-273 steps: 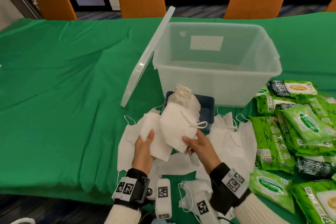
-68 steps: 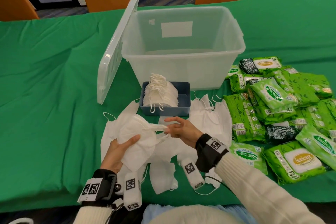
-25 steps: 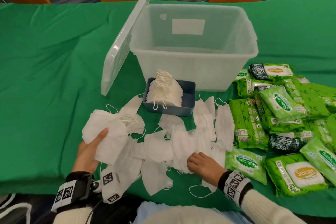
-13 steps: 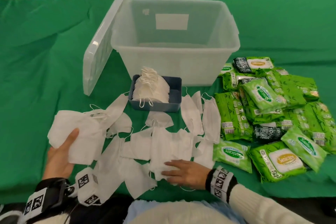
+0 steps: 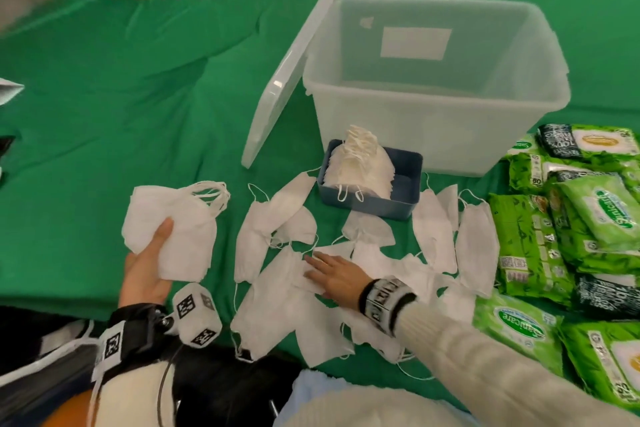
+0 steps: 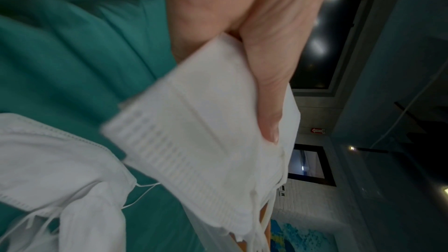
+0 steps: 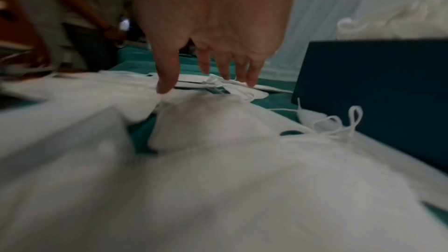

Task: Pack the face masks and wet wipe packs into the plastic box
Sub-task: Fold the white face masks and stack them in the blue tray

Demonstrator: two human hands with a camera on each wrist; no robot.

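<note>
Head view showed mask-gathering underway: left hand [image 5: 147, 270] clasped a mask stack [image 5: 173, 222]; right hand [image 5: 334, 276], grip released, needed to pinch another loose mask [image 5: 277, 291].

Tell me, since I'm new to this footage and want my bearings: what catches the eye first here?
First, the spread of loose white face masks on the green tablecloth, with the right hand flat on them and the left hand gripping a gathered stack of masks. Behind stands the clear plastic box, its lid leaning against it, and bright green wet wipe packs are heaped at right.
</note>
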